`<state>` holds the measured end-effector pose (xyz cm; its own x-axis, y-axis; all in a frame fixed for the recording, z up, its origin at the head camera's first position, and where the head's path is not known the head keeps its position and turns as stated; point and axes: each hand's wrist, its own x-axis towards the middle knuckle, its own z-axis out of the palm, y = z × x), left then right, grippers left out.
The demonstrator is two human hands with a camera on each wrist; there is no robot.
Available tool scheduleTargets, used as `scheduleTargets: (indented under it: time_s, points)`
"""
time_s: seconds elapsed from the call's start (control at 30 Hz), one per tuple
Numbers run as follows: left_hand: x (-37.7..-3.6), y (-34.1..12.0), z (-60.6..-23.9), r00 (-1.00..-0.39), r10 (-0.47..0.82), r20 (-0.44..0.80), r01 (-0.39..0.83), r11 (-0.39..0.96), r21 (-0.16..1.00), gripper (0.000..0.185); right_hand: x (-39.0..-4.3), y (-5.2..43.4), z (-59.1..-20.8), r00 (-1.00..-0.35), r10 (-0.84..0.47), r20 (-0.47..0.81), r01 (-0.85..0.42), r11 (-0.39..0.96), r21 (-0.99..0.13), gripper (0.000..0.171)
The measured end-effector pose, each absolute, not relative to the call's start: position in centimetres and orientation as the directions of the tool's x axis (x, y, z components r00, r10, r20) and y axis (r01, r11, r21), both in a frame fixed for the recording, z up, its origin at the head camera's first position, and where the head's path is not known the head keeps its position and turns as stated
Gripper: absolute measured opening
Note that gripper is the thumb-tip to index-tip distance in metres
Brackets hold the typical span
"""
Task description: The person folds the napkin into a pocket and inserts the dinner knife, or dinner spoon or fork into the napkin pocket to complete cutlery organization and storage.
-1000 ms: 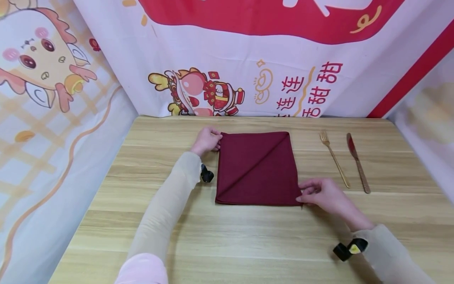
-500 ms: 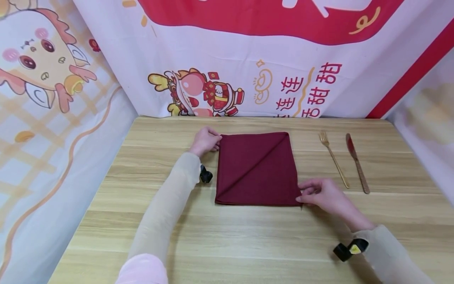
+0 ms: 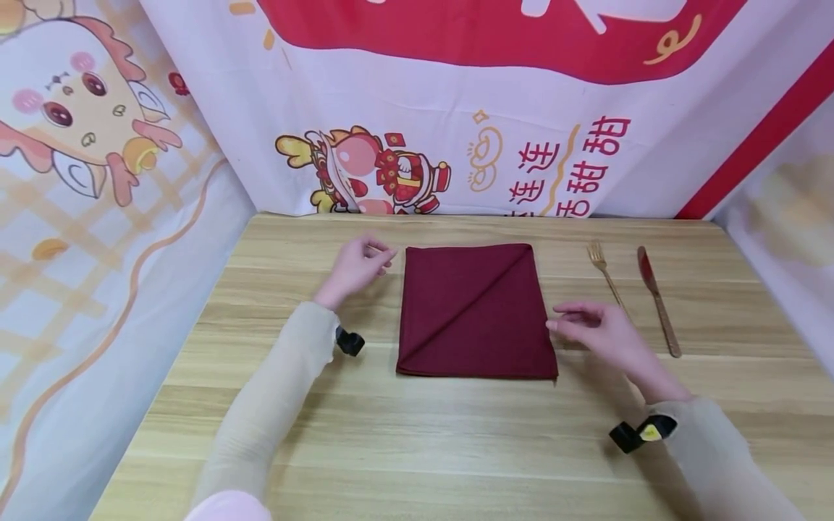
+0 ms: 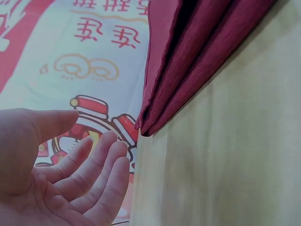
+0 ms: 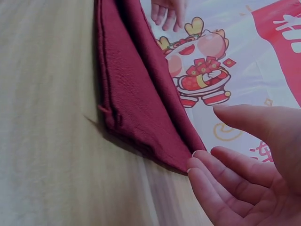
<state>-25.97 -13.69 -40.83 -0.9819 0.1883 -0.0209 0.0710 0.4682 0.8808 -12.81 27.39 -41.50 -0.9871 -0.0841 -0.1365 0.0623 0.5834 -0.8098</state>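
The folded dark red cloth napkin [image 3: 476, 311] lies flat in the middle of the light wooden table [image 3: 417, 449]. The left hand [image 3: 355, 264] and right hand [image 3: 599, 336] hover just beside it, fingers loose, holding nothing.

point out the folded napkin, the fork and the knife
dark red napkin [image 3: 476, 311], head view, middle of the folded cloth
gold fork [image 3: 602, 270], head view, neck below the tines
knife [image 3: 659, 304], head view, handle near the blade

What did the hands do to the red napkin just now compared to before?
Both hands let go. The left hand drew left off the napkin's far corner; the right hand lifted from its near corner, up along the right edge. Napkin, fork and knife stayed put.
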Motion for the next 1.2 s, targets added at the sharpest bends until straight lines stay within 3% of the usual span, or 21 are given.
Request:
scheduleTargets:
  time_s: [0.23,0.7,1.2]
  points:
    - [-22.8,-14.6,-41.6,-0.968,0.249,-0.016,0.122,0.528,0.84,0.024,-13.9,26.8,-41.1,-0.987,-0.047,-0.156,0.099,0.585,-0.805,0.058]
    - [-17.7,-14.8,-43.1,-0.927,0.376,-0.004,0.197,0.493,0.848,0.02,-16.8,26.0,-40.6,-0.994,-0.033,-0.101,0.063,0.58,-0.812,0.065]
    - [-14.3,-14.7,-43.0,-0.883,0.466,-0.045,0.245,0.542,0.804,0.022,-21.0,25.7,-39.9,-0.998,-0.007,-0.066,0.053,0.506,-0.861,0.058]
